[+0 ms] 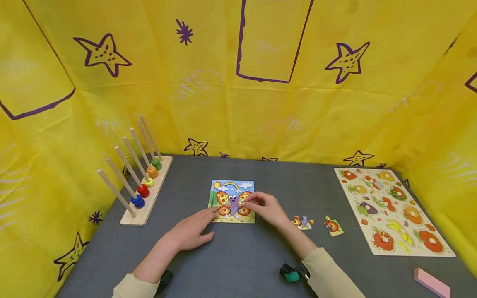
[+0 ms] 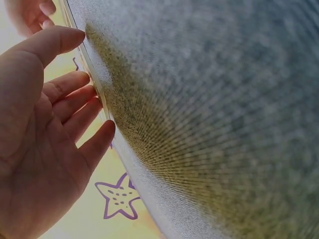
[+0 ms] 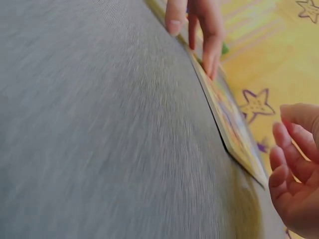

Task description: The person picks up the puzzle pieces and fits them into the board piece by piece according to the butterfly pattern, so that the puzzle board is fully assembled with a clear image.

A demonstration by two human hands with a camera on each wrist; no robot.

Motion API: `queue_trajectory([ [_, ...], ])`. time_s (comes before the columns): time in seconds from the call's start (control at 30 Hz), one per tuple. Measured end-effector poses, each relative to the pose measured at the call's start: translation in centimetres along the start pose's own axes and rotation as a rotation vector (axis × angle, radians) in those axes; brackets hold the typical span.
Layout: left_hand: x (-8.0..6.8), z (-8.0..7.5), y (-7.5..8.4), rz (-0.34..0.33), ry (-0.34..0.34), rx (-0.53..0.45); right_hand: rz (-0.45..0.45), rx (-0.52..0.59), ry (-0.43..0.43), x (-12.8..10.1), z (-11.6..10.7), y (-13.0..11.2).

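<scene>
Centrally, the butterfly puzzle (image 1: 232, 201) lies between both hands: left hand (image 1: 194, 229) flat, fingers straight at its near-left corner; right hand (image 1: 266, 208) curled, fingertips on its right edge.

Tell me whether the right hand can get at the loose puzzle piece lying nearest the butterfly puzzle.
Probably yes. The right hand rests on the butterfly puzzle, and the loose piece lies just beside that forearm on bare grey table, with nothing between them.

A butterfly puzzle board (image 1: 232, 201) lies between the left hand (image 1: 193, 229) and right hand (image 1: 266, 208); two loose pieces (image 1: 303, 222) sit right of the right hand, a peg stacker (image 1: 143, 192) left of the left hand.
</scene>
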State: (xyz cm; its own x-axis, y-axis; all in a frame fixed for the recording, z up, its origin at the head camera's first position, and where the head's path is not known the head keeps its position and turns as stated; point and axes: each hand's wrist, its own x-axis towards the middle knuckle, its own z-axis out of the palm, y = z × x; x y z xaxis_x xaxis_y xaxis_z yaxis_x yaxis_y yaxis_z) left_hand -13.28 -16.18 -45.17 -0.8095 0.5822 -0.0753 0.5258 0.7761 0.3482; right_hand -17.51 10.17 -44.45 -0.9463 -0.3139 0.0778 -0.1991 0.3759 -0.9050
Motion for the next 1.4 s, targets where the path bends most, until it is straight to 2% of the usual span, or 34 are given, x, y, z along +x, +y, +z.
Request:
queue_trajectory([
  [0.1,-0.1,0.0,0.0,-0.003,-0.006,-0.009,0.01,-0.019,0.006,-1.6,-1.4,-0.8],
  [0.17,-0.1,0.0,0.0,-0.011,-0.014,-0.016,0.009,-0.055,0.007,-2.4,-2.3,-0.5],
  [0.4,-0.1,0.0,0.0,-0.02,-0.022,-0.033,-0.085,-0.236,0.012,-4.5,-5.7,4.4],
  [0.53,-0.1,0.0,0.0,-0.026,-0.023,-0.037,-0.113,-0.295,0.046,-5.9,-8.0,5.6],
  [0.73,-0.1,0.0,0.0,-0.039,-0.036,-0.038,-0.073,-0.402,0.074,-7.5,-10.8,6.7],
  [0.9,0.0,-0.1,0.1,-0.03,-0.031,-0.028,-0.048,-0.478,0.062,-8.5,-12.5,7.4],
  [1.07,0.1,-0.2,0.2,-0.012,-0.006,-0.022,-0.078,-0.496,0.039,-9.0,-13.4,7.9],
  [1.2,0.1,-0.2,0.2,-0.021,-0.016,-0.024,-0.078,-0.492,0.026,-9.0,-13.5,8.0],
  [1.4,0.1,-0.2,0.2,-0.018,-0.021,-0.015,-0.052,-0.39,0.036,-8.3,-12.9,7.6],
])
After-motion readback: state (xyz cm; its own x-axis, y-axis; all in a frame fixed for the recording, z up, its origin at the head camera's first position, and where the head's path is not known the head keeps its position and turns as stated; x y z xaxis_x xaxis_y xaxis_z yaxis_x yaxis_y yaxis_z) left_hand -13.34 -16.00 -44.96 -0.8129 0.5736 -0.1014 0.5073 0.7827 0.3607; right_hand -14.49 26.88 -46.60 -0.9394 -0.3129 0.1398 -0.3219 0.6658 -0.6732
